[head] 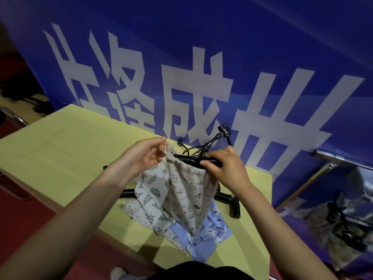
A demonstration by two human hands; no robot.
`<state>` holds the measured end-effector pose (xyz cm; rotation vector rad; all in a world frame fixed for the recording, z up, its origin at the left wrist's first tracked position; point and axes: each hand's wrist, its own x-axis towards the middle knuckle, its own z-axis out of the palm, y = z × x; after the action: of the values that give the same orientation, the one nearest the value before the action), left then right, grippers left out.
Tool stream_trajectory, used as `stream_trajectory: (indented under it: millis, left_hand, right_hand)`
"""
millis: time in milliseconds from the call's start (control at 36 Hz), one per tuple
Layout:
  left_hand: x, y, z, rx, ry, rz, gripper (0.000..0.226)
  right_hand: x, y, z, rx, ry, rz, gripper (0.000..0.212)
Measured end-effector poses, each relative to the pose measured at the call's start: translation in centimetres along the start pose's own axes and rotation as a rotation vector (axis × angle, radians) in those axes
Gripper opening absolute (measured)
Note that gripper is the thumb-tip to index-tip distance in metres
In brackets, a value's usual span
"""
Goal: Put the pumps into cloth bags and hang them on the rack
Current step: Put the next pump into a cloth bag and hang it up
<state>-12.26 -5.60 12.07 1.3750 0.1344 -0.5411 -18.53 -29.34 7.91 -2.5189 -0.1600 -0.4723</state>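
Note:
A beige printed cloth bag (189, 195) hangs above the yellow table (66, 158), its drawstring mouth held wide. My left hand (145, 156) pinches the left rim of the mouth. My right hand (224, 168) grips the right rim together with the black handle of a pump (187, 158) that pokes out of the bag; its hose and nozzle (222, 132) curl up behind. More bags lie underneath: one with a leaf print (151, 193) and a blue floral one (203, 237). Another black pump (232, 203) lies on the table, partly hidden by the bags.
A blue banner with large white characters (201, 67) stands right behind the table. A metal rack (327, 164) holding hung bags (347, 221) is at the right. A chair frame (16, 118) sits at the far left, over red floor.

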Motion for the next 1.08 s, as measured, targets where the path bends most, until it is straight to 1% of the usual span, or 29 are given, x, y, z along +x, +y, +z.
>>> stream_trajectory:
  millis: [83, 139, 194, 222, 306, 333, 417, 444, 500, 611, 694, 750, 806, 861, 917, 972, 1028, 1083]
  left_hand:
    - [-0.5, 0.6, 0.5, -0.113, -0.013, -0.032, 0.015]
    - [-0.9, 0.8, 0.9, -0.206, -0.058, -0.076, 0.014]
    - [-1.2, 1.1, 1.3, -0.271, -0.095, -0.081, 0.013]
    - [-1.3, 1.4, 1.4, -0.264, -0.091, -0.051, 0.013]
    - [-1.5, 1.8, 2.2, -0.164, -0.052, 0.132, 0.017]
    - [-1.6, 1.7, 2.5, -0.183, -0.063, 0.165, 0.017]
    - [-1.6, 0.7, 3.1, -0.362, -0.132, 0.166, 0.018]
    - [-1.6, 0.3, 3.1, -0.383, -0.147, 0.179, 0.020]
    - [-1.4, -0.5, 3.1, -0.293, -0.152, 0.242, 0.026]
    - [-1.4, -1.4, 3.0, 0.024, -0.150, 0.378, 0.034]
    - [-1.6, -1.4, 2.9, 0.213, -0.192, 0.407, 0.039]
    - [-1.5, -1.3, 2.7, 0.249, -0.190, 0.398, 0.041]
    - [-1.2, -1.2, 2.7, 0.258, -0.151, 0.403, 0.043]
    - [-0.8, -1.1, 2.6, 0.305, -0.099, 0.448, 0.045]
    - [-0.5, -1.0, 2.4, 0.328, -0.080, 0.495, 0.045]
    - [-0.3, -0.9, 2.3, 0.330, -0.089, 0.525, 0.043]
    - [0.1, -0.6, 2.1, 0.362, -0.097, 0.559, 0.042]
    - [0.5, -0.4, 2.0, 0.396, -0.097, 0.585, 0.041]
  right_hand:
    - [0.0, -0.4, 0.0, 0.018, -0.012, 0.001, 0.034]
    - [0.1, -0.4, -0.1, 0.021, -0.022, 0.001, 0.033]
    - [0.1, -0.4, -0.1, 0.018, -0.031, -0.002, 0.033]
    - [0.1, -0.5, -0.1, 0.018, -0.038, -0.005, 0.033]
    - [0.1, -0.8, -0.1, 0.015, -0.052, -0.029, 0.032]
    - [0.1, -0.9, -0.1, 0.013, -0.050, -0.036, 0.032]
    - [0.0, -1.1, -0.1, 0.000, -0.035, -0.059, 0.032]
    - [0.0, -1.1, 0.0, 0.002, -0.033, -0.063, 0.032]
    - [-0.3, -1.2, 0.2, 0.017, -0.020, -0.059, 0.031]
    - [-0.9, -1.5, 0.5, 0.152, 0.084, 0.021, 0.026]
    - [-1.3, -1.9, 0.4, 0.158, 0.152, 0.022, 0.026]
    - [-1.5, -2.1, 0.5, 0.094, 0.199, -0.010, 0.026]
    - [-1.6, -2.4, 0.6, 0.036, 0.221, -0.042, 0.025]
    - [-1.5, -2.5, 0.6, 0.000, 0.236, -0.062, 0.025]
    - [-1.1, -2.5, 0.6, -0.014, 0.259, -0.047, 0.024]
    - [-0.9, -2.6, 0.8, -0.014, 0.272, -0.008, 0.023]
    - [-0.6, -2.7, 0.8, 0.028, 0.278, 0.084, 0.026]
    - [-0.3, -2.8, 0.7, 0.190, 0.259, 0.241, 0.029]
